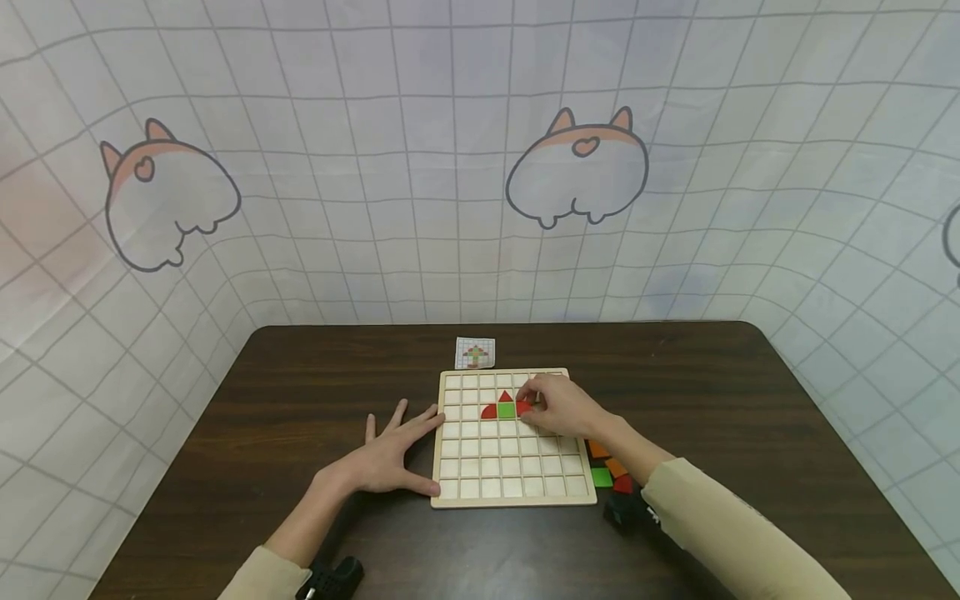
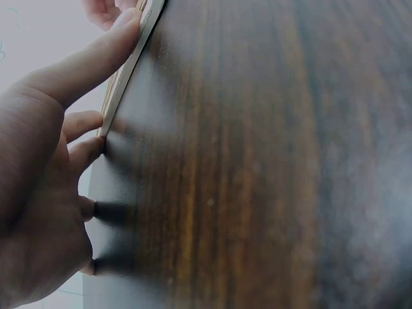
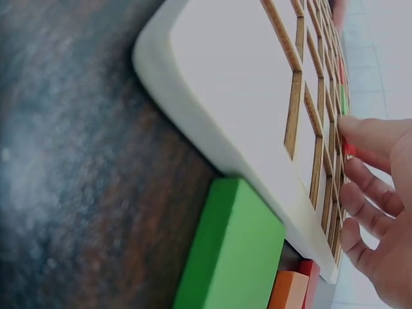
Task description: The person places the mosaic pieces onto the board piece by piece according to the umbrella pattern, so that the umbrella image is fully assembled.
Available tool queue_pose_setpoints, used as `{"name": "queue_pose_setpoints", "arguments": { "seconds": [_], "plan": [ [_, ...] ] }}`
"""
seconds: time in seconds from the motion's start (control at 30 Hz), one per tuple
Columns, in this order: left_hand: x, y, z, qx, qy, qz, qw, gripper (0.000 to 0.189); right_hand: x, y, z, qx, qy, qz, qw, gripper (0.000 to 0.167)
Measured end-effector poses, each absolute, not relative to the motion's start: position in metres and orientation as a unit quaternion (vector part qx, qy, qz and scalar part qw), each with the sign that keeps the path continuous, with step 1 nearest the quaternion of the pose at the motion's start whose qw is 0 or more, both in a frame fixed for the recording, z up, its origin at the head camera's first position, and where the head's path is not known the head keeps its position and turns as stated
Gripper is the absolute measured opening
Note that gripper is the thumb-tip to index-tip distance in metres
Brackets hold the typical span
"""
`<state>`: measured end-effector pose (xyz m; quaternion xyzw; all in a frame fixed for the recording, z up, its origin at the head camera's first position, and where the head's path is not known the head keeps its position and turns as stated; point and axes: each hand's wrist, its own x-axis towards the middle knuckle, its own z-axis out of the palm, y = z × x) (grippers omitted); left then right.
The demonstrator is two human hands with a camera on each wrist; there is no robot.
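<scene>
A wooden grid board [image 1: 480, 468] lies flat on the table. Its upper middle cells hold a red triangle [image 1: 505, 397], a green square [image 1: 506, 410] just below it, and a red quarter-round block [image 1: 489, 412] left of the green one. My right hand [image 1: 562, 406] pinches another red quarter-round block [image 1: 522, 407] at the cell right of the green square; the fingers partly cover it. With fingers spread, my left hand [image 1: 384, 461] rests at the board's left edge. Thumb and fingertips touch that edge in the left wrist view, the other fingers reaching the tabletop.
Beyond the board lies a small pattern card [image 1: 475, 353] with a coloured figure on a grid. Loose blocks lie along the board's right side, among them a green block [image 3: 235, 251], an orange block [image 3: 288, 291] and a red one [image 1: 623, 483]. The dark wooden table [image 1: 337, 358] meets a grid-patterned curtain behind.
</scene>
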<state>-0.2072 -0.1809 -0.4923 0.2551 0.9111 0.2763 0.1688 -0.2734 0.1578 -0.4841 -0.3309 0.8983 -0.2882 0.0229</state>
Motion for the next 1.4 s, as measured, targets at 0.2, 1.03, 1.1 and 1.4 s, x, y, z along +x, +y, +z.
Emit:
{"name": "queue_pose_setpoints", "arguments": {
  "seconds": [0.2, 1.03, 1.1, 1.4],
  "plan": [
    [-0.207, -0.18, -0.493, 0.251, 0.912, 0.275, 0.169, 0.105, -0.273, 0.16, -0.483, -0.339, 0.886, -0.315, 0.027, 0.022],
    [-0.206, -0.18, -0.488, 0.254, 0.909, 0.281, 0.174, 0.103, -0.275, 0.212, -0.467, -0.284, 0.89, -0.347, 0.085, 0.016],
    [-0.206, -0.18, -0.488, 0.255, 0.909, 0.279, 0.174, 0.103, -0.274, 0.216, -0.466, -0.278, 0.891, -0.349, 0.085, 0.016],
    [-0.206, -0.181, -0.489, 0.255, 0.91, 0.277, 0.173, 0.103, -0.272, 0.233, -0.473, -0.27, 0.894, -0.35, 0.075, 0.015]
  ]
}}
